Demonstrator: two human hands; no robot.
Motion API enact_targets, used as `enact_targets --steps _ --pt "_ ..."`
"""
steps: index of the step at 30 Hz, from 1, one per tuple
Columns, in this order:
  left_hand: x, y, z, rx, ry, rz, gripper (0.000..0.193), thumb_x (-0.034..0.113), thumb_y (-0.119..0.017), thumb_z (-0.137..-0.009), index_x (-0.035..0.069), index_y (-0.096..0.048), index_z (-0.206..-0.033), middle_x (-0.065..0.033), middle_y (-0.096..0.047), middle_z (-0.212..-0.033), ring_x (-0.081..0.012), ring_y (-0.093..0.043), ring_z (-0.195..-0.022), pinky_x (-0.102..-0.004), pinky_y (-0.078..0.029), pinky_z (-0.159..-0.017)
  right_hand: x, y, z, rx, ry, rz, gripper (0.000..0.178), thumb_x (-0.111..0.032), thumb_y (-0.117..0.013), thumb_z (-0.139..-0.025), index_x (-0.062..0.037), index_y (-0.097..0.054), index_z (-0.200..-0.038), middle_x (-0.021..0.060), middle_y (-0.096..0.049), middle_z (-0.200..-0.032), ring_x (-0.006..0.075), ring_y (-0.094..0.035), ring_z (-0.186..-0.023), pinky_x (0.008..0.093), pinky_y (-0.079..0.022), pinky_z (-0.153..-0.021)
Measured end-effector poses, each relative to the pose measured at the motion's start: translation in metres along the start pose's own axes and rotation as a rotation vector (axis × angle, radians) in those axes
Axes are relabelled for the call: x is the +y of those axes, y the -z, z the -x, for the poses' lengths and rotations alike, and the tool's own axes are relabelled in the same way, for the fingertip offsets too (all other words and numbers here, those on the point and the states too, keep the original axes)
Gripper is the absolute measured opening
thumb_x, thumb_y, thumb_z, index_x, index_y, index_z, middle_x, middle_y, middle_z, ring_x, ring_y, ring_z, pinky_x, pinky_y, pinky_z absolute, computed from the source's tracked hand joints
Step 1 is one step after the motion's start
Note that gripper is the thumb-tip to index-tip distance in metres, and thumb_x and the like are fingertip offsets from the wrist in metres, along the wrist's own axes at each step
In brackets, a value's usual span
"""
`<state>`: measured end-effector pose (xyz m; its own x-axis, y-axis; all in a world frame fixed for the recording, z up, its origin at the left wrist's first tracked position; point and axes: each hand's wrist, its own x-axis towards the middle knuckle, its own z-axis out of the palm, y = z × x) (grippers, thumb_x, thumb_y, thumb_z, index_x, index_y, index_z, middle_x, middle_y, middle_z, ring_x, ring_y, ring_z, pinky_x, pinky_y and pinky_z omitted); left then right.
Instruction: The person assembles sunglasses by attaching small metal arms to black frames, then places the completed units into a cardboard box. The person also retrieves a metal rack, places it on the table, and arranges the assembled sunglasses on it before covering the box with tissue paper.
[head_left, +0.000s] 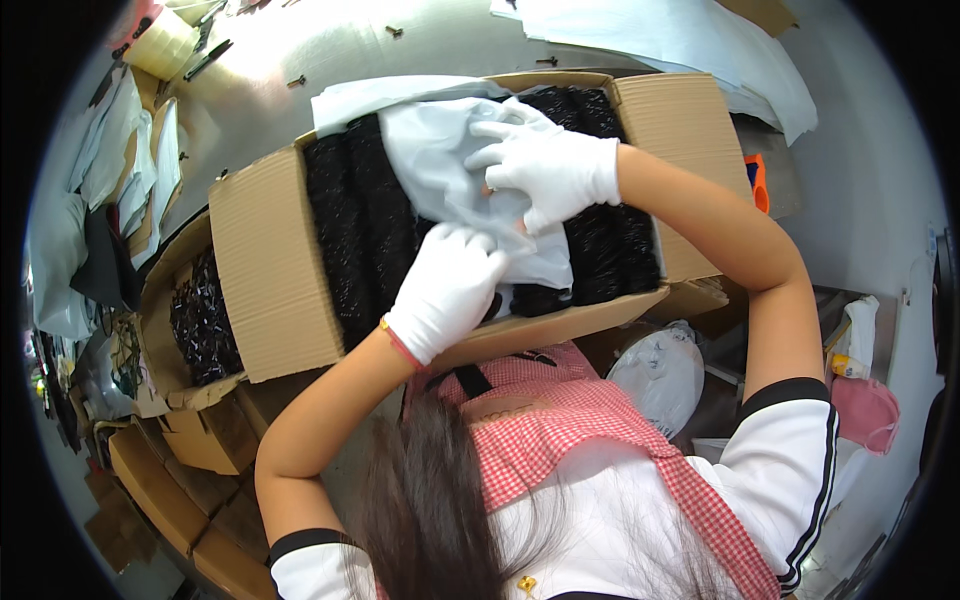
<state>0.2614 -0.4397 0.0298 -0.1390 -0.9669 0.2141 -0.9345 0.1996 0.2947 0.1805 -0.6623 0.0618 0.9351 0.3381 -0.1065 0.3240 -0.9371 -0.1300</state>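
Observation:
An open cardboard box (275,265) stands in front of me, filled with rows of black, glossy, textured bundles (365,215). Across its middle lies a crumpled whitish plastic bag (425,150), partly see-through. At the near end of the bag, my white-gloved left hand (450,285) is closed, its fingers bunched on the bag's edge. My right hand (555,170), also gloved in white, rests farther up and to the right. Its fingers are spread over the bag, with the thumb lower down beside the edge. Whatever lies beneath the bag is mostly hidden.
A metal table (350,55) extends behind the box, with a black pen (208,60) and small screws on it. White sheets (690,50) lie at the far right. Another carton (165,320) with dark contents stands left. A clear plastic bag (660,375) sits below at right.

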Motion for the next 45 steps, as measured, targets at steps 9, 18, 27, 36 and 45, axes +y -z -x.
enact_targets --steps 9,18,27,36,45 --pt "0.027 -0.009 0.002 -0.187 0.105 0.131 0.042 0.029 -0.064 -0.08 -0.008 -0.062 -0.099 -0.0228 -0.063 -0.105 -0.038 -0.058 -0.107 -0.0449 -0.04 -0.104 0.256 -0.003 0.084 0.203 -0.975 -0.105 0.065 -0.058 -0.068 -0.084 -0.0045 -0.064 -0.12 0.0188 -0.066 -0.12 0.0285 -0.063 -0.112 0.0377 -0.046 -0.102" --pt "0.035 0.009 0.003 -0.082 0.213 0.191 0.023 0.023 -0.074 -0.072 0.004 -0.063 -0.079 -0.0112 -0.064 -0.087 -0.0311 -0.062 -0.09 -0.0407 -0.047 -0.089 0.33 -0.027 0.12 0.165 -0.97 -0.417 0.047 -0.047 -0.085 -0.075 -0.0084 -0.06 -0.085 0.0045 -0.059 -0.077 0.0166 -0.051 -0.075 0.0324 -0.046 -0.073" --pt "0.041 0.025 0.013 0.439 0.278 0.054 0.038 0.005 -0.075 -0.067 0.007 -0.057 -0.101 -0.0111 -0.061 -0.103 -0.034 -0.061 -0.101 -0.0451 -0.05 -0.087 0.355 -0.041 0.117 0.511 -1.277 -0.29 0.062 -0.053 -0.068 -0.087 0.0009 -0.064 -0.117 0.018 -0.07 -0.11 0.0305 -0.065 -0.104 0.0388 -0.048 -0.093" --pt "0.052 -0.007 0.022 0.445 0.852 0.067 0.082 0.028 -0.073 -0.085 0.0 -0.032 -0.149 -0.0309 -0.036 -0.15 -0.0527 -0.032 -0.138 -0.0577 -0.027 -0.114 0.328 -0.031 0.101 0.297 -1.154 -0.199 0.1 -0.061 -0.08 -0.071 0.0064 -0.047 -0.138 0.0226 -0.057 -0.134 0.0319 -0.058 -0.12 0.0371 -0.046 -0.101" --pt "0.068 -0.014 -0.007 0.245 0.608 0.088 0.054 0.027 -0.072 -0.081 0.001 -0.053 -0.125 -0.0184 -0.057 -0.129 -0.0396 -0.045 -0.13 -0.0539 -0.034 -0.108 0.36 -0.007 0.098 1.008 -0.824 -0.586 0.041 -0.023 -0.071 -0.09 0.0014 -0.063 -0.122 0.0096 -0.067 -0.111 0.0204 -0.061 -0.099 0.0321 -0.048 -0.089"
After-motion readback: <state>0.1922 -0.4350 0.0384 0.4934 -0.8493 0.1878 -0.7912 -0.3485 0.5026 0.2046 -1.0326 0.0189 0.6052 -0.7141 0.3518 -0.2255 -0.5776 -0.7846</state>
